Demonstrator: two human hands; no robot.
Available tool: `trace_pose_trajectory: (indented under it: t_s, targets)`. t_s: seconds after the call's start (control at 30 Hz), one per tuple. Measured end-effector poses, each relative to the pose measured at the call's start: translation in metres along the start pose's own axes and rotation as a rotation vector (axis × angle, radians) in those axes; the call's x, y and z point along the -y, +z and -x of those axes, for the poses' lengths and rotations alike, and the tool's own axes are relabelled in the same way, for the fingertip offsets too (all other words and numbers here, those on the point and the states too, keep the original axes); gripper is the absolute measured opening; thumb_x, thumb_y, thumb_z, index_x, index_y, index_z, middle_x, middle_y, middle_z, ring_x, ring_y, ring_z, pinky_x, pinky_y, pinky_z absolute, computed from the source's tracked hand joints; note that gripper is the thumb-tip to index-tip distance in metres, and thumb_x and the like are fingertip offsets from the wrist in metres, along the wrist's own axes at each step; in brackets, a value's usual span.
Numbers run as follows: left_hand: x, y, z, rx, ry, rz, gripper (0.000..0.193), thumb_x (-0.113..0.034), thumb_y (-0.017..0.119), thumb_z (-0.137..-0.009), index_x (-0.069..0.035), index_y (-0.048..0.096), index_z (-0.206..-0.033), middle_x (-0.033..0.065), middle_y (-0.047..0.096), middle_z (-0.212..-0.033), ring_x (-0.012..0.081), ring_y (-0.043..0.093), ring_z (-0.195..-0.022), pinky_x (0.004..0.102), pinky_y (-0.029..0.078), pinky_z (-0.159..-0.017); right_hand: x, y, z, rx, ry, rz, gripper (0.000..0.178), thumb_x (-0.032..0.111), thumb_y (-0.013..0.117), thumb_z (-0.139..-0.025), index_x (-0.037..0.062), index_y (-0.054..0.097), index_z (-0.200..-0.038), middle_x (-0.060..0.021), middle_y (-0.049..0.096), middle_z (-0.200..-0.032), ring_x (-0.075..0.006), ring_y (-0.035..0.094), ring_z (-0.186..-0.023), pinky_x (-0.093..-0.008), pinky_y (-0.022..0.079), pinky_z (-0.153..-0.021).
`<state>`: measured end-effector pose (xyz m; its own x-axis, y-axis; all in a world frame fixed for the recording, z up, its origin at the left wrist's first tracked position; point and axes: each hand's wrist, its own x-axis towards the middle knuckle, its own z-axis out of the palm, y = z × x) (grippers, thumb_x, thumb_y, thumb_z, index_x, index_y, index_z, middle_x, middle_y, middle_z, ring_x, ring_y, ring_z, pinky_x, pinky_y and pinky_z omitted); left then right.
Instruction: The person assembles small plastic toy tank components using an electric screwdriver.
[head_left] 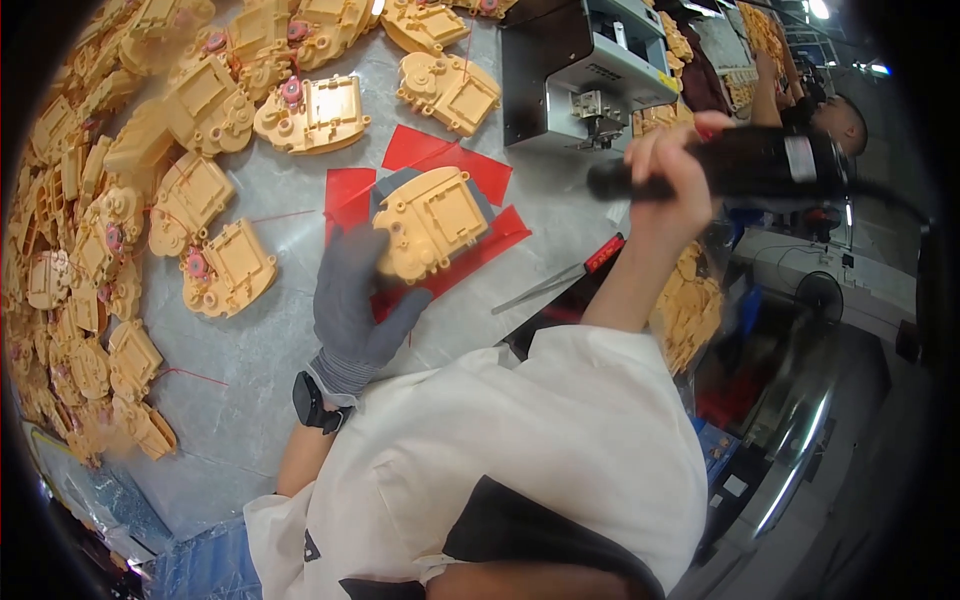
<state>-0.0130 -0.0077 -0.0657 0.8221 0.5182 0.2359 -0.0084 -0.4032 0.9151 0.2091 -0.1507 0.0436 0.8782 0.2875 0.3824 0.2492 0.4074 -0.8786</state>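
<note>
A yellow plastic housing (pixel 440 222) lies on a dark grey block (pixel 482 200), with strips of red tape (pixel 440 150) on the grey tabletop around it. Wearing a grey glove, my left hand (pixel 365 290) holds the housing's left edge, fingers at its side and thumb below. My bare right hand (pixel 675 180) is wrapped round a black electric screwdriver (pixel 770 165), raised off the table to the right of the housing. The screwdriver lies nearly level, its narrow end towards the left and a cable trailing right; motion blurs it, and its tip is not clear.
Many similar yellow housings (pixel 210 105) crowd the left and far side, some with red wires. A black and grey machine (pixel 590 75) stands at the back right. Tweezers (pixel 540 288) lie near my right forearm. Another person (pixel 838 120) is at far right.
</note>
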Motion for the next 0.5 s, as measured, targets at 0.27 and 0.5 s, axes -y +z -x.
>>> trace_pose_trajectory:
  t_s: [0.27, 0.5]
  targets:
    - [-0.002, -0.005, -0.006, 0.071, 0.127, -0.069, 0.062, -0.019, 0.072, -0.066, -0.004, 0.045, -0.120, 0.0172, 0.052, -0.113, 0.0362, 0.049, -0.104, 0.0457, 0.036, -0.093, 0.012, 0.059, 0.070, 0.779, -0.164, -0.208, 0.077, -0.011, 0.056, -0.071, 0.0074, 0.015, -0.133, -0.0093, 0.052, -0.065, -0.0198, 0.050, -0.051, -0.0314, 0.041, -0.048]
    - [0.000, -0.007, -0.001, 0.046, 0.161, -0.121, 0.064, -0.021, 0.072, -0.066, -0.007, 0.044, -0.123, 0.0135, 0.051, -0.115, 0.0339, 0.048, -0.109, 0.0482, 0.034, -0.097, -0.002, 0.076, 0.087, 0.700, -0.121, -0.148, 0.065, -0.015, 0.055, -0.072, 0.0053, 0.023, -0.124, -0.0105, 0.052, -0.067, -0.0190, 0.050, -0.052, -0.0295, 0.042, -0.051]
